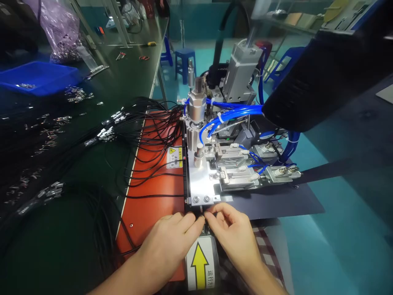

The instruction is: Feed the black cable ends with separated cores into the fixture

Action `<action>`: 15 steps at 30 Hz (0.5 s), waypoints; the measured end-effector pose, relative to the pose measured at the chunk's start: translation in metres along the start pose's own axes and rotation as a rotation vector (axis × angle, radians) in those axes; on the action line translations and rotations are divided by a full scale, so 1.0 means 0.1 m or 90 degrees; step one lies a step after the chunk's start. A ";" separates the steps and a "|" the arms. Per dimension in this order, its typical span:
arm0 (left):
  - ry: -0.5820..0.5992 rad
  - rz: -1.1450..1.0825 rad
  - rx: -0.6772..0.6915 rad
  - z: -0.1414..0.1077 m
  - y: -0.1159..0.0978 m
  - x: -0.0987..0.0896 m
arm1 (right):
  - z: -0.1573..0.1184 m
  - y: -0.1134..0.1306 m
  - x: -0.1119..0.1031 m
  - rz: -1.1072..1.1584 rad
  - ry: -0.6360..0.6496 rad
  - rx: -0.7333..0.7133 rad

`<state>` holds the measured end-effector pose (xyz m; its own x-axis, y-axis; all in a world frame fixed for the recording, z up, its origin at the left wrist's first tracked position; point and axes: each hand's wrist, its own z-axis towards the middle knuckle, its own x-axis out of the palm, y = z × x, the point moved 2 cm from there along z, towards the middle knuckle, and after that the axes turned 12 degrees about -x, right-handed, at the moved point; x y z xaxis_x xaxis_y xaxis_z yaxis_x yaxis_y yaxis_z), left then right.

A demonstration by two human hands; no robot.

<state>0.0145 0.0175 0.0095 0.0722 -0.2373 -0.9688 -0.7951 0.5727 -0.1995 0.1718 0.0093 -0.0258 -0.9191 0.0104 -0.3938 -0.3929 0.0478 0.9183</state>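
My left hand (pixel 172 237) reaches in from the lower left, its thumb and fingers pinched together at the front end of a metal machine (pixel 201 180). Facing it, my right hand (pixel 235 229) also pinches, thumb against forefinger, the two sets of fingertips almost meeting. Whatever lies between the fingers is too small and covered to make out. A small metal pin (pixel 201 208) shows just above the fingertips. Below them is a white label with a yellow arrow (pixel 200 262). A black cable (pixel 130 250) passes beneath my left wrist.
Several black cables (pixel 153 164) cross the orange-red plate (pixel 147 229) into the machine's left side. Bundles with shiny metal ends (pixel 107 133) lie on the dark green table (pixel 135 57), near a blue tray (pixel 46 78). Blue air hoses (pixel 233 112) and a thick black arm (pixel 319 73) stand at right.
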 end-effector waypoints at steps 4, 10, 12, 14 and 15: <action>-0.025 -0.006 0.007 0.00 0.00 0.00 | -0.01 0.01 0.01 0.068 0.009 -0.010; -0.032 -0.008 0.011 -0.01 0.01 0.00 | -0.06 -0.09 0.01 0.196 0.017 0.062; -0.019 -0.006 0.011 -0.01 0.01 0.01 | -0.06 -0.10 0.01 0.240 0.009 0.090; -0.009 -0.007 0.007 0.00 0.01 0.01 | -0.05 -0.10 0.00 0.286 0.006 0.123; -0.005 -0.009 0.006 0.00 0.01 0.01 | -0.05 -0.10 -0.01 0.307 0.006 0.143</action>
<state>0.0135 0.0176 0.0081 0.0877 -0.2399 -0.9668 -0.7887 0.5762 -0.2145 0.1763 0.0041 -0.0349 -0.9946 0.0748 0.0717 0.0885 0.2528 0.9635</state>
